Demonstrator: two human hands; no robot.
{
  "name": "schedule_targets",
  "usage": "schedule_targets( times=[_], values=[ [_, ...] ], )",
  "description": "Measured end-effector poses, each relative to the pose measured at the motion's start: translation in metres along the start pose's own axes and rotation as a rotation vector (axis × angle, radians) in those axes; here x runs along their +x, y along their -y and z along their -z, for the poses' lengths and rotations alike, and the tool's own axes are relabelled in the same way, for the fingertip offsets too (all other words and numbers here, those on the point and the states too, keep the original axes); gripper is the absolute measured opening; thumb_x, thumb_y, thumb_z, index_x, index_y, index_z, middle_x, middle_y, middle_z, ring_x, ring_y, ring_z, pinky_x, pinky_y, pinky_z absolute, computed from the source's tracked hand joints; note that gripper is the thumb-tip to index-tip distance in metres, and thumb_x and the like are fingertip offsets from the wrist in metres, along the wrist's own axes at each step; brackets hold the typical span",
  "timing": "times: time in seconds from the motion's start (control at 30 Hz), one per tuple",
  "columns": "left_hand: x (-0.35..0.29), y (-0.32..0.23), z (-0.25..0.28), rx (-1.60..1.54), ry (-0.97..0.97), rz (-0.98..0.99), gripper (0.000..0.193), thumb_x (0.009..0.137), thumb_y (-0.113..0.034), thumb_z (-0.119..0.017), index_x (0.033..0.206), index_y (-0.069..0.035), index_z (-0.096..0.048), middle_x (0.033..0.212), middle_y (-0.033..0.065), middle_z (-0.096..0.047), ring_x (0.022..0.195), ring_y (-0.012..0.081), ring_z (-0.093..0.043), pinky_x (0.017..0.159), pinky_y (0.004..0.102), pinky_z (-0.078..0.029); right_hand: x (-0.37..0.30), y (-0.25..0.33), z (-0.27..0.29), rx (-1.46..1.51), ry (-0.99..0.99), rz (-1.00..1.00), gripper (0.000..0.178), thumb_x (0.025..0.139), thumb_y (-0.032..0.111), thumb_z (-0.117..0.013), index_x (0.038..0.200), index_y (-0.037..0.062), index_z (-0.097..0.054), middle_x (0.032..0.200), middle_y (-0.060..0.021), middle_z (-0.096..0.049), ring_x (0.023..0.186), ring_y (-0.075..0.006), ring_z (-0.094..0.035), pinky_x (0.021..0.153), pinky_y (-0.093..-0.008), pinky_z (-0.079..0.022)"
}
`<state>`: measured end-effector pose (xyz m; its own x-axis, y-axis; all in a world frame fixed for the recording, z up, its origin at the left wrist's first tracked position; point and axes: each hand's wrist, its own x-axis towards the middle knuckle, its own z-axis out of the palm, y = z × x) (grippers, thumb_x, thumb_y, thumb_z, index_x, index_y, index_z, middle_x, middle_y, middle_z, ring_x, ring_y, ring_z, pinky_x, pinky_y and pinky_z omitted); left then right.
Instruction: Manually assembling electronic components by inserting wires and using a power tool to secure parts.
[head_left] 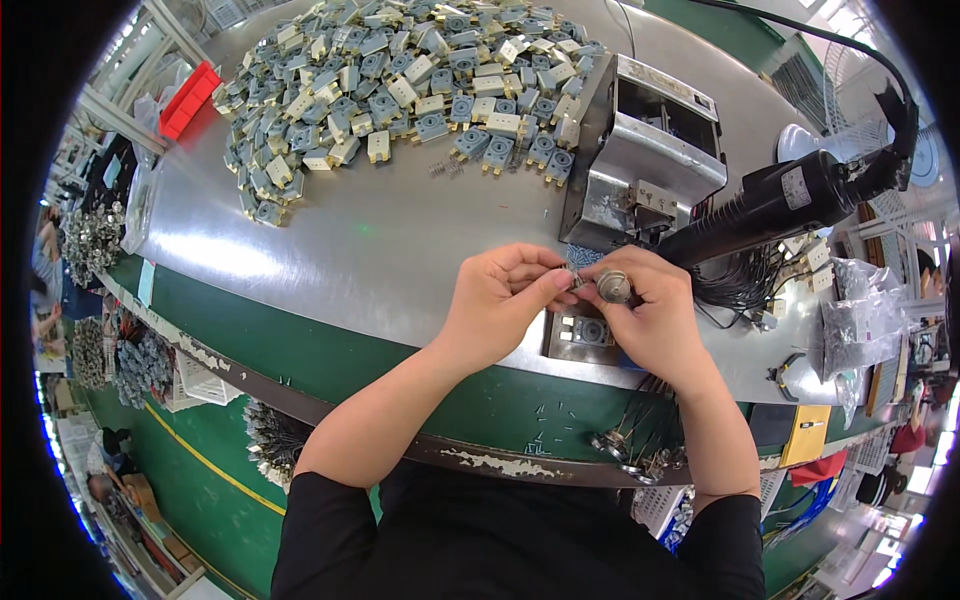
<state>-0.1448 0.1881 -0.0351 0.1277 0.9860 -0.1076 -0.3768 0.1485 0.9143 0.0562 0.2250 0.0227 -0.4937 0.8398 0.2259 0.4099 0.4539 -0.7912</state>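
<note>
- One steel-topped bench [330, 260], green along the front, carried everything.
- Big pile of grey-and-cream housings [400, 85] sat at the far side, well apart from both hands.
- Boxy metal machine [655, 150] stood just beyond the hands, blocking the far right.
- Black cylindrical tool [760, 210] slanted in close beside the right hand [655, 310], crowding that side.
- Fixture block [572, 352] lay below the fingers, partly covered by the right hand; grey housing [592, 331] sat in it.
- Right hand gripped a round metal part [614, 287].
- Left hand [500, 300] pinched a small metal piece [574, 278], details too small to tell.
- Loose screws [540, 440] littered the front edge.
</note>
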Motion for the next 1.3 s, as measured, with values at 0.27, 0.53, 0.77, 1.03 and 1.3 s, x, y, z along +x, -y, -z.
schedule_targets(
  times=[0.27, 0.53, 0.77, 1.03, 1.3],
  values=[
    [-0.005, 0.003, -0.006, -0.006, -0.130, -0.182, 0.018, 0.101, -0.001, -0.070, 0.116, 0.007, -0.065, 0.105, 0.0145, -0.076, 0.093, 0.0170, -0.075, 0.083, 0.0304, -0.062, 0.001, -0.002, -0.009, -0.020, -0.034, 0.061, 0.009, 0.086, -0.006, -0.074, 0.095, -0.0045, -0.071, 0.091, -0.0144, -0.071, 0.079, -0.0274, -0.069, 0.071, -0.0342, -0.055],
    [0.006, 0.006, 0.010, 0.385, -0.196, -0.197, 0.016, 0.098, 0.001, -0.071, 0.112, 0.006, -0.066, 0.100, 0.0103, -0.077, 0.084, 0.0093, -0.071, 0.072, 0.0239, -0.058, 0.002, 0.000, -0.006, -0.090, 0.114, -0.030, 0.010, 0.088, 0.003, -0.074, 0.096, -0.0021, -0.075, 0.092, -0.0157, -0.070, 0.084, -0.0345, -0.069, 0.075, -0.0401, -0.055],
    [0.005, -0.002, 0.004, 0.355, -0.192, -0.141, 0.014, 0.099, -0.007, -0.074, 0.108, 0.004, -0.070, 0.091, 0.0070, -0.076, 0.068, 0.0050, -0.063, 0.057, 0.0216, -0.051, 0.003, -0.002, -0.008, -0.107, 0.001, -0.023, 0.021, 0.081, 0.000, -0.083, 0.100, -0.0037, -0.076, 0.098, -0.0151, -0.075, 0.086, -0.0276, -0.073, 0.077, -0.0352, -0.057],
    [0.001, -0.004, 0.005, -0.016, 0.066, -0.001, 0.014, 0.099, -0.006, -0.074, 0.108, 0.005, -0.071, 0.094, 0.0091, -0.077, 0.072, 0.0095, -0.068, 0.062, 0.0228, -0.055, 0.004, 0.000, -0.001, 0.018, -0.023, 0.050, 0.022, 0.081, 0.000, -0.084, 0.101, -0.0023, -0.078, 0.102, -0.0153, -0.077, 0.090, -0.0271, -0.075, 0.081, -0.0332, -0.058],
    [-0.004, -0.006, 0.003, -0.067, 0.042, -0.046, 0.019, 0.093, 0.004, -0.077, 0.110, 0.006, -0.070, 0.098, 0.0139, -0.077, 0.086, 0.0170, -0.077, 0.078, 0.0276, -0.064, -0.001, 0.004, 0.007, 0.031, -0.007, 0.053, 0.019, 0.080, 0.000, -0.084, 0.098, -0.0016, -0.079, 0.096, -0.0137, -0.077, 0.085, -0.0245, -0.075, 0.077, -0.0322, -0.058]
  ],
)
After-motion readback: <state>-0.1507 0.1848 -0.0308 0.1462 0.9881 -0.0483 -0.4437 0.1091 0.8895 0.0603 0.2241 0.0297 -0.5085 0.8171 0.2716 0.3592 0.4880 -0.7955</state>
